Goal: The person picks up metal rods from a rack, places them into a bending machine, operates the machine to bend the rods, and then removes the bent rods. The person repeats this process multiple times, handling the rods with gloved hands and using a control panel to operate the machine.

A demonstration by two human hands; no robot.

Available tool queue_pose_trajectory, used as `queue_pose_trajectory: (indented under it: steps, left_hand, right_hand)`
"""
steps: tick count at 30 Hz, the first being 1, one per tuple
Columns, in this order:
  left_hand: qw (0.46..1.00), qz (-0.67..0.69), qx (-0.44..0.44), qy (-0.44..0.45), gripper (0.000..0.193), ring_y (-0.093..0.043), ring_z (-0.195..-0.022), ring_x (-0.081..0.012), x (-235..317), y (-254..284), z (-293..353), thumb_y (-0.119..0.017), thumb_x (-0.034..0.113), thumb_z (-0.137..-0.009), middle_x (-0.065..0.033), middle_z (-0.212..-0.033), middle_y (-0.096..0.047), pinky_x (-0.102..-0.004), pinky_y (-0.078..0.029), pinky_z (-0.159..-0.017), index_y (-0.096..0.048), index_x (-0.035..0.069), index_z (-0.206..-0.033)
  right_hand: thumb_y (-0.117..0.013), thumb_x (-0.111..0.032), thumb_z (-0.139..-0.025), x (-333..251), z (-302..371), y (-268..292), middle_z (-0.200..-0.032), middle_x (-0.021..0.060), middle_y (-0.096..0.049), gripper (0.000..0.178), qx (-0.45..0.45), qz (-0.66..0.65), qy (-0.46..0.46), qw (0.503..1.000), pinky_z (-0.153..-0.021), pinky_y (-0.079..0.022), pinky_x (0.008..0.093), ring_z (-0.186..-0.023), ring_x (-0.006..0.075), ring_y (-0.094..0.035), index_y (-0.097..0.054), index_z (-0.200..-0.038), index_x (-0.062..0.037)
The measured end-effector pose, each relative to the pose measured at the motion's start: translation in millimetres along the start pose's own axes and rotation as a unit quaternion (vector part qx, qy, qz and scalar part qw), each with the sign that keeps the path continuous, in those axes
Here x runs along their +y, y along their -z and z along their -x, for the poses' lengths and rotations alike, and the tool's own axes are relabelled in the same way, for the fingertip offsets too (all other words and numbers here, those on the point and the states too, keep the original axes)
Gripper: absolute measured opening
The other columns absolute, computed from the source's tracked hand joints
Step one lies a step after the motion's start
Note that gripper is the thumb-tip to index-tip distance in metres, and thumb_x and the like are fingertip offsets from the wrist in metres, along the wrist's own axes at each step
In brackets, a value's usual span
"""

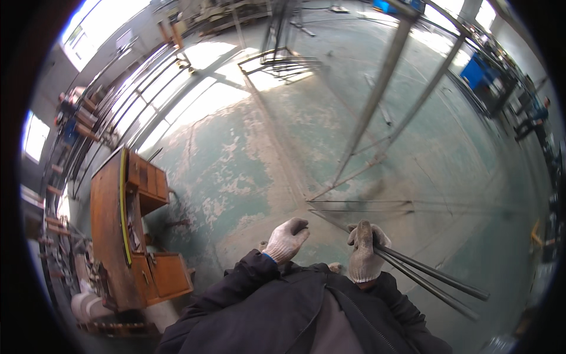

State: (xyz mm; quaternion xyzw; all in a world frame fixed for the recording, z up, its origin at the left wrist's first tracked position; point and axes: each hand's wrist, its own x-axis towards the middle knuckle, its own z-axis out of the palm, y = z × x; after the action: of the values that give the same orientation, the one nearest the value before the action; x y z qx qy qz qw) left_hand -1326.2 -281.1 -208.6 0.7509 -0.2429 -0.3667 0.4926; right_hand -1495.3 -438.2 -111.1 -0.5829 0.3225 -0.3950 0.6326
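My right hand (367, 252), in a pale work glove with a grey palm, is wrapped round two thin metal tubes (439, 272). Their dark ends stick out to the lower right, and a thinner length runs from the hand toward the upper left. In front of my body, my left hand (287, 239) wears a matching glove. Its fingers are curled together and no object shows in them. Ahead of both hands stands a tall metal frame (377, 97) of bars, its lower corner near the floor just beyond the tubes.
A wooden desk (106, 236) with an open door stands at the left. Long bars lie on racks (132, 100) behind it. More metal frames (283, 66) sit farther off. One person (537, 115) is at the far right, another (69, 121) at the far left. The green floor (230, 159) is worn.
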Motion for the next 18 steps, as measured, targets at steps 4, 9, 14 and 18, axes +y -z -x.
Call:
queue_pose_trajectory:
  steps: [4, 9, 14, 18]
  left_hand:
    - [0.974, -0.209, 0.072, -0.058, 0.053, -0.073, -0.133, -0.0391, -13.7, 117.6, 7.2, -0.079, 0.031, -0.105, -0.0212, -0.145, -0.075, -0.0488, -0.058, -0.113, -0.069, 0.001, -0.147]
    - [0.962, -0.223, 0.147, -0.051, 0.058, -0.067, -0.136, -0.0451, -28.5, 269.7, 7.1, -0.082, 0.034, -0.101, -0.0225, -0.144, -0.073, -0.0534, -0.055, -0.115, -0.068, 0.002, -0.147]
    - [0.966, -0.155, 0.195, -0.071, 0.056, -0.073, -0.126, -0.0454, -38.1, 367.0, -6.9, -0.080, 0.033, -0.102, -0.0253, -0.136, -0.076, -0.0528, -0.058, -0.110, -0.068, 0.001, -0.147]
    - [0.975, -0.050, 0.218, -0.012, 0.053, -0.074, -0.129, -0.0380, -63.2, 420.3, -23.5, -0.082, 0.029, -0.102, -0.0222, -0.138, -0.076, -0.0471, -0.059, -0.111, -0.069, 0.001, -0.145]
  right_hand:
    - [-0.069, -0.035, -0.119, -28.9, -4.4, -141.1, -0.076, 0.0056, -0.068, 0.048, -0.106, -0.045, 0.055, 0.992, -0.072, -0.050, 0.0318, -0.071, 0.0098, -0.058, -0.069, -0.090, 0.0031]
    - [-0.069, -0.030, -0.117, -58.3, -12.6, -307.2, -0.070, 0.0112, -0.063, 0.047, -0.218, -0.179, 0.145, 0.948, -0.077, -0.062, 0.0462, -0.066, 0.0253, -0.067, -0.060, -0.079, -0.0032]
    - [-0.058, -0.040, -0.115, -78.3, -42.0, -433.0, -0.059, 0.0101, -0.055, 0.056, -0.264, -0.152, 0.239, 0.922, -0.073, -0.061, 0.0469, -0.060, 0.0287, -0.065, -0.058, -0.073, -0.0034]
    - [-0.061, -0.037, -0.116, -73.0, -71.6, -519.3, -0.065, 0.0112, -0.058, 0.051, -0.300, -0.189, 0.262, 0.898, -0.072, -0.063, 0.0478, -0.060, 0.0281, -0.064, -0.060, -0.078, -0.0033]
